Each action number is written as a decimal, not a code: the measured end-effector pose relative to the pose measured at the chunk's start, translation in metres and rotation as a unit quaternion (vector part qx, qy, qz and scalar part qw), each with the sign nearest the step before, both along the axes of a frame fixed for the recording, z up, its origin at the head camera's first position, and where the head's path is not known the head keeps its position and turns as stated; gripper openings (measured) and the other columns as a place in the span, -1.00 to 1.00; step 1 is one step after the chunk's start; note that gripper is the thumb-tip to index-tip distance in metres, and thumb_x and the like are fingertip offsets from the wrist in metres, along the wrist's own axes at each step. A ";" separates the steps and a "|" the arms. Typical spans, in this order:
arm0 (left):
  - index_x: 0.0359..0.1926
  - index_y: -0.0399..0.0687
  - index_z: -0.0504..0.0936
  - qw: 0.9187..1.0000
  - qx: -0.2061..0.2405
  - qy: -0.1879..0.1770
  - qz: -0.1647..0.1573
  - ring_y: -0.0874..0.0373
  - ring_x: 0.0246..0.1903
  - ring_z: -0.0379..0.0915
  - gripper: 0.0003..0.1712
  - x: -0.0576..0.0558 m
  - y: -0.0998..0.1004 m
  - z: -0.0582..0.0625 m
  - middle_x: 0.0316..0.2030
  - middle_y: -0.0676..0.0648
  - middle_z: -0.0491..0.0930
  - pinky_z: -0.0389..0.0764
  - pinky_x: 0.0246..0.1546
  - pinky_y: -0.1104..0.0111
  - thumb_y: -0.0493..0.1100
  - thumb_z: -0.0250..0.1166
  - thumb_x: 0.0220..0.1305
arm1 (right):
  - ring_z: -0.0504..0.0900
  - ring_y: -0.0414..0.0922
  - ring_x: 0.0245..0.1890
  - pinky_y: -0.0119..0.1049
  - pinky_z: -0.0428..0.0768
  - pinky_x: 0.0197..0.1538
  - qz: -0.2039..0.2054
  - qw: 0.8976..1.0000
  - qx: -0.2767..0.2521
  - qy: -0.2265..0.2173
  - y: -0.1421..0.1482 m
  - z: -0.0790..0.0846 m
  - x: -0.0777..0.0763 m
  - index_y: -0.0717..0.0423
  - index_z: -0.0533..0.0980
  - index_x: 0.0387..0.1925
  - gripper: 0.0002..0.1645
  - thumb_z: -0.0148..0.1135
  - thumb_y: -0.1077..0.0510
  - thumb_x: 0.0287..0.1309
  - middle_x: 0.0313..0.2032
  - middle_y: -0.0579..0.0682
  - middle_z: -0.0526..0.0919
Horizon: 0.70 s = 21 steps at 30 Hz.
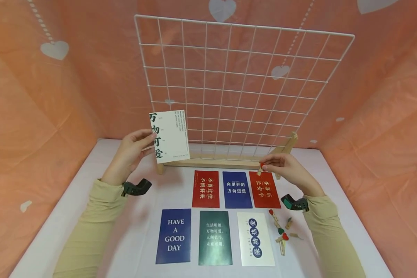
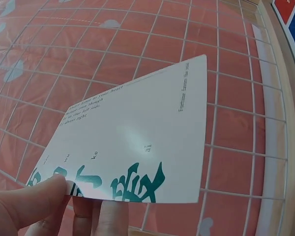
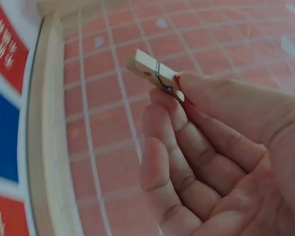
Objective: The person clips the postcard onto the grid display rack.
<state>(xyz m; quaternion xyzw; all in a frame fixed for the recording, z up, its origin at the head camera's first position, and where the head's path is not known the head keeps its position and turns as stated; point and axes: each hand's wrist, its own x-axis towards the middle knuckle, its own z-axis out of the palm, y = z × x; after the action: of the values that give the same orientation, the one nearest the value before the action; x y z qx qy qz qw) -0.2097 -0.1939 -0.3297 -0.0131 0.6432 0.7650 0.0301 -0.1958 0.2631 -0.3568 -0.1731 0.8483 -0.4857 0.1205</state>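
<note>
My left hand pinches a white card with dark green characters by its left edge, thumb in front and fingers behind. The card is held up before the lower left of a white wire grid. In the left wrist view the same card stands tilted in front of the grid wires. My right hand pinches a small wooden clothespin with a red piece at its end, between thumb and fingers. It hovers over the upper right red card, near the grid's wooden base.
Two rows of cards lie on the white table, among them a blue card and a green card. Several loose clothespins lie right of the white card. Wooden feet support the grid.
</note>
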 end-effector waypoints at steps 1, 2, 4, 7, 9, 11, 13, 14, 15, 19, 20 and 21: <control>0.04 -0.19 0.48 1.000 -0.002 0.002 0.001 0.18 -0.13 0.50 -0.66 -0.001 0.000 0.002 -0.12 -0.03 0.50 0.60 -0.14 0.49 -0.17 0.27 0.30 | 0.66 -0.03 -0.16 -0.15 0.63 -0.02 0.004 1.000 -0.005 0.005 -0.006 0.003 -0.003 0.23 0.55 0.00 -0.63 0.27 0.09 0.23 -0.13 0.16 0.65; 0.03 -0.19 0.49 1.000 0.001 0.005 0.003 0.18 -0.15 0.51 -0.67 -0.002 0.000 0.003 -0.13 -0.02 0.51 0.61 -0.14 0.48 -0.17 0.28 0.29 | 0.66 -0.02 -0.15 -0.15 0.62 -0.01 0.010 1.000 -0.011 0.010 -0.011 0.006 -0.005 0.24 0.54 0.00 -0.63 0.27 0.10 0.23 -0.13 0.17 0.65; -0.01 -0.20 0.50 1.000 0.006 0.012 0.004 0.19 -0.18 0.53 -0.69 -0.004 0.001 0.005 -0.17 -0.01 0.53 0.61 -0.14 0.48 -0.19 0.29 0.28 | 0.65 -0.03 -0.16 -0.22 0.63 -0.03 0.017 1.000 -0.013 0.019 -0.021 0.011 -0.010 0.23 0.55 0.01 -0.63 0.28 0.12 0.23 -0.14 0.13 0.65; -0.04 -0.22 0.52 1.000 0.015 0.026 0.003 0.20 -0.21 0.56 -0.71 -0.006 0.002 0.007 -0.22 0.00 0.58 0.60 -0.12 0.46 -0.21 0.30 0.26 | 0.64 -0.03 -0.15 -0.30 0.64 -0.07 0.029 0.999 -0.018 0.032 -0.035 0.018 -0.015 0.22 0.56 0.01 -0.65 0.28 0.14 0.23 -0.14 0.10 0.66; -0.04 -0.24 0.53 0.999 0.017 0.034 0.002 0.20 -0.22 0.56 -0.70 -0.007 0.002 0.008 -0.24 0.00 0.60 0.60 -0.11 0.45 -0.21 0.31 0.26 | 0.64 -0.01 -0.14 -0.32 0.63 -0.07 0.038 0.998 -0.018 0.039 -0.044 0.024 -0.018 0.20 0.58 0.00 -0.66 0.28 0.14 0.23 -0.14 0.09 0.66; -0.03 -0.26 0.54 0.999 0.022 0.039 0.000 0.20 -0.22 0.56 -0.68 -0.007 0.002 0.009 -0.24 0.00 0.61 0.60 -0.10 0.45 -0.22 0.32 0.24 | 0.64 0.01 -0.13 -0.30 0.62 -0.04 0.050 0.997 -0.021 0.048 -0.052 0.028 -0.021 0.18 0.59 -0.01 -0.68 0.27 0.14 0.23 -0.14 0.09 0.67; -0.01 -0.28 0.54 0.999 0.025 0.045 -0.002 0.19 -0.21 0.57 -0.66 -0.008 0.002 0.012 -0.23 0.00 0.63 0.60 -0.10 0.45 -0.22 0.33 0.23 | 0.63 0.01 -0.13 -0.28 0.62 -0.03 0.057 0.996 -0.023 0.057 -0.060 0.033 -0.024 0.15 0.60 -0.02 -0.70 0.27 0.14 0.23 -0.15 0.07 0.67; 0.00 -0.28 0.54 0.999 0.025 0.047 -0.002 0.19 -0.21 0.57 -0.65 -0.008 0.002 0.013 -0.23 0.00 0.63 0.59 -0.10 0.45 -0.22 0.33 0.23 | 0.63 0.00 -0.14 -0.27 0.62 -0.02 0.060 0.996 -0.024 0.061 -0.063 0.035 -0.026 0.14 0.60 -0.02 -0.70 0.27 0.14 0.23 -0.15 0.06 0.67; 0.00 -0.29 0.54 0.998 0.028 0.049 -0.003 0.19 -0.21 0.58 -0.64 -0.009 0.002 0.014 -0.23 -0.01 0.63 0.60 -0.10 0.45 -0.22 0.33 0.22 | 0.63 0.00 -0.14 -0.26 0.62 -0.02 0.061 0.996 -0.027 0.063 -0.067 0.036 -0.028 0.13 0.60 -0.02 -0.70 0.27 0.14 0.23 -0.15 0.04 0.67; -0.02 -0.25 0.58 0.998 0.028 0.058 0.005 0.17 -0.27 0.59 -0.65 -0.011 0.002 0.020 -0.24 -0.02 0.64 0.62 -0.16 0.44 -0.20 0.36 0.20 | 0.62 -0.03 -0.14 -0.23 0.61 -0.02 0.062 0.995 -0.046 0.060 -0.083 0.042 -0.034 0.13 0.59 -0.01 -0.68 0.28 0.13 0.22 -0.16 0.03 0.66; -0.04 -0.23 0.60 0.998 0.027 0.058 0.009 0.17 -0.29 0.59 -0.67 -0.012 0.003 0.021 -0.25 -0.02 0.64 0.62 -0.19 0.43 -0.20 0.36 0.19 | 0.62 -0.03 -0.14 -0.22 0.61 -0.02 0.062 0.995 -0.050 0.060 -0.086 0.043 -0.036 0.14 0.58 -0.01 -0.68 0.28 0.13 0.22 -0.16 0.04 0.66; -0.06 -0.20 0.62 0.998 0.027 0.058 0.013 0.16 -0.31 0.60 -0.69 -0.013 0.003 0.023 -0.26 -0.02 0.64 0.63 -0.21 0.42 -0.19 0.37 0.18 | 0.63 -0.02 -0.14 -0.21 0.61 -0.03 0.061 0.995 -0.058 0.058 -0.090 0.045 -0.037 0.15 0.58 -0.01 -0.68 0.28 0.13 0.23 -0.17 0.05 0.66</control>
<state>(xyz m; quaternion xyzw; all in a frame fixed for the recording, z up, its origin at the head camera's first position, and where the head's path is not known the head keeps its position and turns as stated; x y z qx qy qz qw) -0.2223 -0.1904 -0.3068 0.0242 0.6227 0.7819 -0.0167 -0.2330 0.1732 -0.3117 -0.2591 0.8123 -0.5147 0.0898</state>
